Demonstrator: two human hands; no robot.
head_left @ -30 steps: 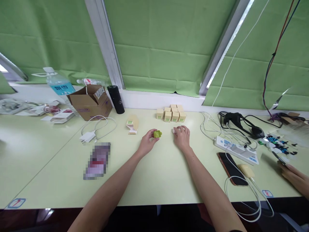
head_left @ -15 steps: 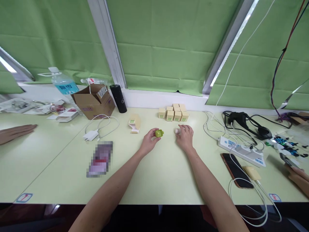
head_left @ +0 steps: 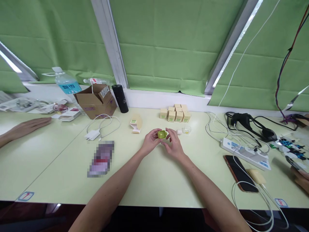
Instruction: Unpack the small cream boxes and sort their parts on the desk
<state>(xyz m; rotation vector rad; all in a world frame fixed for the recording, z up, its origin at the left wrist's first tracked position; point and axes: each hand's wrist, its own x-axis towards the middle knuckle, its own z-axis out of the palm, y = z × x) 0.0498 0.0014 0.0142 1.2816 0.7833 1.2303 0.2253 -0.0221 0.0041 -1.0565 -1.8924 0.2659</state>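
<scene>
Shifted off the small white cylinder (head_left: 179, 132), the head view's right hand (head_left: 174, 145) now nears the open green case (head_left: 162, 134) clamped in the left hand's (head_left: 149, 142) fingers over the surface (head_left: 154, 183), its own fingers parted, contact unclear, so both hands seem engaged, clear container (head_left: 186, 129) and small boxes (head_left: 178, 116) beyond, neither blocking.

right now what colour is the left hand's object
The object is yellowish green; best view: head.

Small boxes (head_left: 178, 116) stand on the table (head_left: 154, 180), behind the container (head_left: 162, 134).
</scene>
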